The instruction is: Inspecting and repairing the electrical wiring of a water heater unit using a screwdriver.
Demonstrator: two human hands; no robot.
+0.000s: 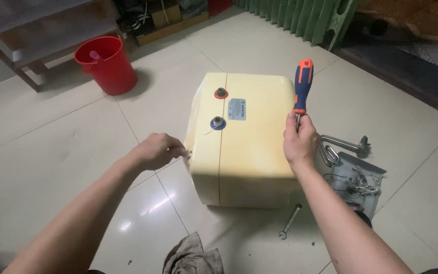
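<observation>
Gripping a cream-yellow boxy water heater tank (244, 147) on the tiled floor (51, 152).
Left hand (157, 150) fingers pinch its side edge; right hand (300, 139) fingers clench an orange-and-blue-handled screwdriver (301, 86) upright.

The pale tiled floor (51, 152) carries a cream water heater (242, 142), red bucket (108, 63), wrench (290, 220), grey rag (191, 256) and heating-element plate (356, 177).

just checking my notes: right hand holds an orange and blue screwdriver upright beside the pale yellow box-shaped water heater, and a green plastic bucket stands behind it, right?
Not quite: the head view shows a red plastic bucket, not green. The rest holds: the right hand grips the orange and blue screwdriver upright beside the pale yellow box-shaped water heater.
</observation>
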